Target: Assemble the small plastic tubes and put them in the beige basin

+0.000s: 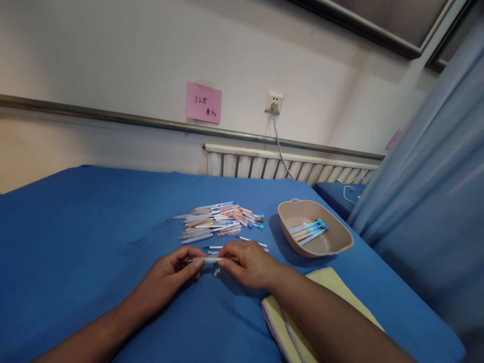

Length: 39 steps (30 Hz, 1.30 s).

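Between both hands, level above the blue cloth, is a whitish pen barrel (210,259). My left hand (179,269) pinches its left end, thumb in front. My right hand (245,262) is closed on the right end, its fingers hiding that tip. Just below lie a few tiny white pieces (217,272). Thin pen refills (251,241) rest beyond the right hand. Farther back is a loose pile of pen parts (212,222), pale barrels on the left and printed, coloured-tip pieces on the right.
A beige basin (342,242) with several blue-topped pens (308,233) stands at right. A folded yellow cloth (325,282) lies under my right forearm. Behind the blue-covered table (113,217) are a radiator (257,164), a rail and a plugged socket (274,102). A blue curtain (427,151) hangs right.
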{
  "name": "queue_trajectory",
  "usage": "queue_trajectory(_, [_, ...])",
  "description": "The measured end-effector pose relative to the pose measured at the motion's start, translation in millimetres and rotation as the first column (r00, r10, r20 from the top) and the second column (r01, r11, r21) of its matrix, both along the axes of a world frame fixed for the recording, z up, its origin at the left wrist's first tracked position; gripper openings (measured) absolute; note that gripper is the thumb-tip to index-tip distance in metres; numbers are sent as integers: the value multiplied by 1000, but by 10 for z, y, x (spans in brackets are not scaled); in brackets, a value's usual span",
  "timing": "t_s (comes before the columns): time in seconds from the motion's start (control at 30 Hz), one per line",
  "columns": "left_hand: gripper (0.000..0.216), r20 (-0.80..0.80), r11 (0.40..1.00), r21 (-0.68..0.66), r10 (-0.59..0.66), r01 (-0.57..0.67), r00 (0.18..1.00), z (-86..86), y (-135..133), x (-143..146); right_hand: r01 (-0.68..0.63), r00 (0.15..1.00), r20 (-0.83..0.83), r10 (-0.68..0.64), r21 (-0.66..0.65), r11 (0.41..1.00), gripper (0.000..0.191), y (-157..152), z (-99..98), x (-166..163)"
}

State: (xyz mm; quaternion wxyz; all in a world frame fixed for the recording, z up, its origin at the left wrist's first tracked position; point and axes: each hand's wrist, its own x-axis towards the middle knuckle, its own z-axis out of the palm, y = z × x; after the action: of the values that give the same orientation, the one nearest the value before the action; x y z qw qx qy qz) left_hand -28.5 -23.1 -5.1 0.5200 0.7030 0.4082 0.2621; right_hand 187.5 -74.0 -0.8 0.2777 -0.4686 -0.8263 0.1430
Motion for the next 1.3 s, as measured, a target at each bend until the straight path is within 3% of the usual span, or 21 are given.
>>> queue_trajectory(0.17, [28, 22, 998, 28, -54, 53, 998, 25, -28, 19, -46, 996, 85, 40, 72, 996, 19, -20, -1, -15])
queue_trajectory(0.3, [47, 104, 996, -20, -80, 82, 991, 14, -37, 19, -38, 996, 88, 28, 115, 993, 18, -111, 121, -29])
queue_trajectory(0.4, [46, 108, 999, -27, -42, 45, 993, 11, -11, 10, 120, 986, -129, -104, 125, 985, 16, -215, 347, 196])
queue_trajectory(0.47, [44, 93, 999, -35, -21, 24, 995, 12, 10, 8, 299, 923, -288, -254, 122, 946, 16, -268, 509, 536])
queue_trajectory(0.53, [42, 82, 999, -47, -21, 25, 996, 10, 24, 12, 437, 869, -315, -381, 128, 890, 15, -305, 621, 990])
queue_trajectory(0.6, [42, 83, 998, -57, -23, 28, 996, 4, 30, 21, 503, 860, -179, -477, 147, 852, 14, -340, 660, 1457])
queue_trajectory(0.7, [41, 75, 998, -60, -11, 15, 997, -6, 29, 37, 517, 823, 220, -523, 89, 851, 12, -416, 612, 1959])
queue_trajectory(0.83, [39, 77, 999, -42, -1, 4, 997, -12, 33, 54, 423, 752, 562, -344, -12, 906, 11, -470, 502, 2114])
queue_trajectory(0.97, [37, 58, 999, -39, 10, -8, 998, -25, 48, 51, 368, 702, 670, -244, -47, 929, 12, -353, 411, 2050])
queue_trajectory(1.3, [39, 16, 1000, -25, -18, 19, 1000, 15, 14, 43, 360, 626, 747, -224, -21, 933, 17, -272, 336, 2004])
